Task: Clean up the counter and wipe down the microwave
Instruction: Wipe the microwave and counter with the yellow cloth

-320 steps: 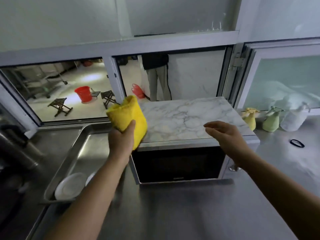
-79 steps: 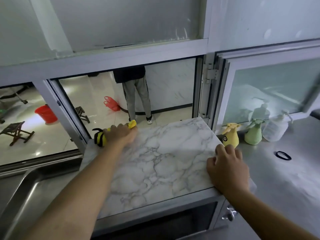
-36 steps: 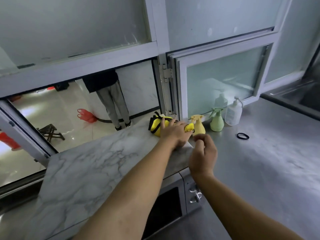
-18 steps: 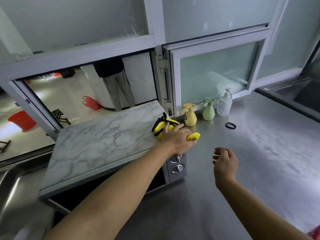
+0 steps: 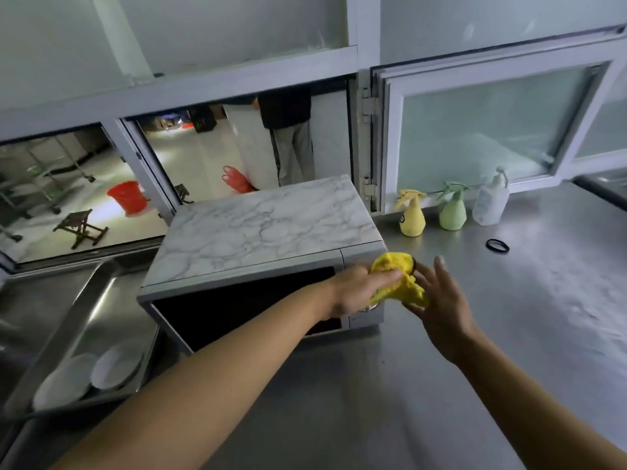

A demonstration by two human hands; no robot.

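A microwave with a marble-patterned top and a dark door stands on the steel counter. My left hand grips a yellow cloth in front of the microwave's right-hand control panel. My right hand is beside it with fingers spread, its palm touching the hanging end of the cloth. The panel's knobs are mostly hidden behind my left hand and the cloth.
A yellow spray bottle, a green spray bottle and a white pump bottle stand by the window. A black ring lies on the counter. White plates sit in the sink tray at left.
My left hand has brought the cloth off the microwave's top down to its front right corner. My right hand has moved in from the counter and now touches the cloth.
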